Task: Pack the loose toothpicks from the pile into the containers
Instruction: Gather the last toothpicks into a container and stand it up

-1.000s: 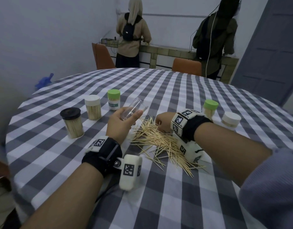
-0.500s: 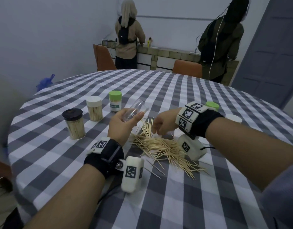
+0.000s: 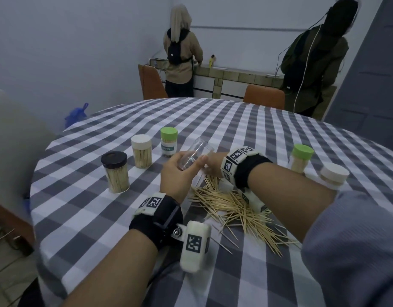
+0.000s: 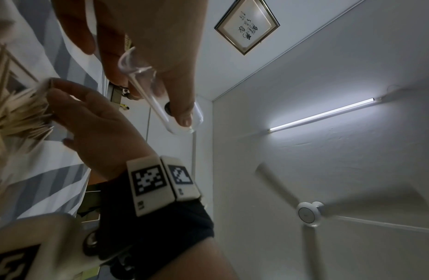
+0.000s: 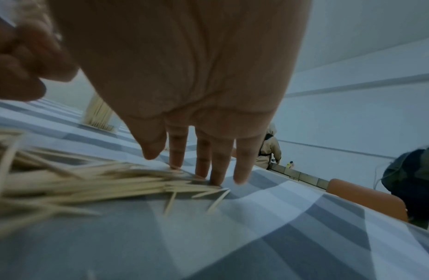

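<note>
Nearest the person, the pile of toothpicks (image 3: 233,209) lies loose on the checked surface (image 3: 91,213), spread between the two forearms. Just above its far edge, the left hand (image 3: 177,173) holds a clear container (image 3: 194,156) tilted, open end up and away; its grip is closed round the container, thumb along the side. The right hand (image 3: 213,166) sits just beside it, past the far edge of the pile. In the right wrist view its fingers (image 5: 215,166) point down straight, tips touching the toothpicks and the cloth, so that grip is open and holds nothing.

Further left stand three filled containers: a black-lidded one (image 3: 115,172), a white-lidded one (image 3: 141,151) and a green-lidded one (image 3: 168,141). To the right stand a green-lidded one (image 3: 301,158) and a white-lidded one (image 3: 332,177).
</note>
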